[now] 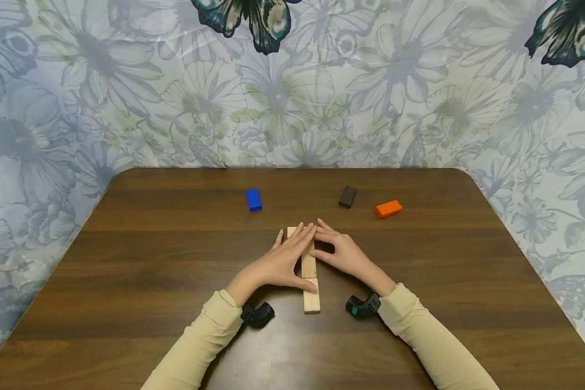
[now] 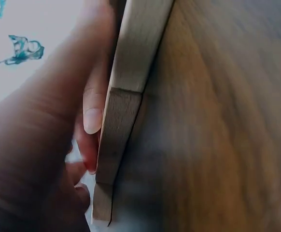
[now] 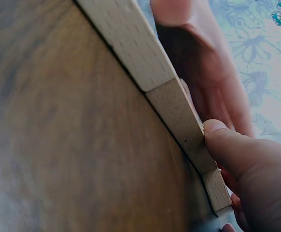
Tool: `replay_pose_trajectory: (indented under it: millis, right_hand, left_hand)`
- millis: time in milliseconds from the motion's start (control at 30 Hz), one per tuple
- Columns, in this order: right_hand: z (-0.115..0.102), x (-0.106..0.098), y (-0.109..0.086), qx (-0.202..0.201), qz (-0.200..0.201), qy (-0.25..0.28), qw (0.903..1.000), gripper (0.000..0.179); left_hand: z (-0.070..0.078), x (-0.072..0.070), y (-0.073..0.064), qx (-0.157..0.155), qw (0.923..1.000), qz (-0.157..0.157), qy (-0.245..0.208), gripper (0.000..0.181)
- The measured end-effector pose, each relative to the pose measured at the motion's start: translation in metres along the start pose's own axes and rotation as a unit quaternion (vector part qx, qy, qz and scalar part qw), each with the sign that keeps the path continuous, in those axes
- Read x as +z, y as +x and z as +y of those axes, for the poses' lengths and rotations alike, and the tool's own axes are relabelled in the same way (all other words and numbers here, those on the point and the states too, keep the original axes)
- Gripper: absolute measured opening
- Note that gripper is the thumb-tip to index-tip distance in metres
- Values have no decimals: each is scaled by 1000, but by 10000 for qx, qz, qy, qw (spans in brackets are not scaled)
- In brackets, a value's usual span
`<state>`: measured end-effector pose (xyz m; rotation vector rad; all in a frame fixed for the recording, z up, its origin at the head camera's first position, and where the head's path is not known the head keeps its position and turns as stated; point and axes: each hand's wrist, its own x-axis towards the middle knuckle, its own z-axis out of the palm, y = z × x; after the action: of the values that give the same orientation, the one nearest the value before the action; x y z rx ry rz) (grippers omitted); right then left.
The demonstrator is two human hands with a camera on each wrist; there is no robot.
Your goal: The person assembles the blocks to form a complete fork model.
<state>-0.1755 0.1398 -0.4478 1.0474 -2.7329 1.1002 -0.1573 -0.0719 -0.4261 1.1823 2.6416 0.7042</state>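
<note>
A row of pale wooden blocks [image 1: 311, 299] lies end to end on the table, running away from me. Across it reaches my left hand [image 1: 285, 264], fingers extended over the far part and thumb resting on the nearest block. From the other side my right hand [image 1: 343, 254] touches the row, its thumb on the edge of the middle block [image 3: 179, 113] and its fingertips meeting the left fingertips near the far end. At the far left a corner of pale wood [image 1: 291, 232] shows beside the left fingers. The hands hide much of the far blocks.
Beyond the hands lie a blue block [image 1: 254, 200], a black block [image 1: 348, 197] and an orange block [image 1: 388, 209]. The brown wooden table [image 1: 127, 271] ends at a flower-patterned wall [image 1: 292, 119]. Each wrist wears a black camera.
</note>
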Motion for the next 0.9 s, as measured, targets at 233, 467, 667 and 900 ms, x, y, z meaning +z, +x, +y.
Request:
replay_pose_trajectory:
  millis: [233,467,667,900]
  right_hand:
    - [0,-1,0,-15,2,39,10000,50]
    - [0,-2,0,-49,28,107,9999,51]
    - [1,-2,1,-30,2,72,10000,51]
    - [0,-2,0,30,-4,140,9999,51]
  left_hand:
    - [-3,3,0,11,9999,-82,-63,119]
    - [-3,3,0,74,9999,-71,-10,118]
    - [-4,3,0,64,9999,-70,-45,117]
    - [-4,5,-1,71,9999,-64,-33,117]
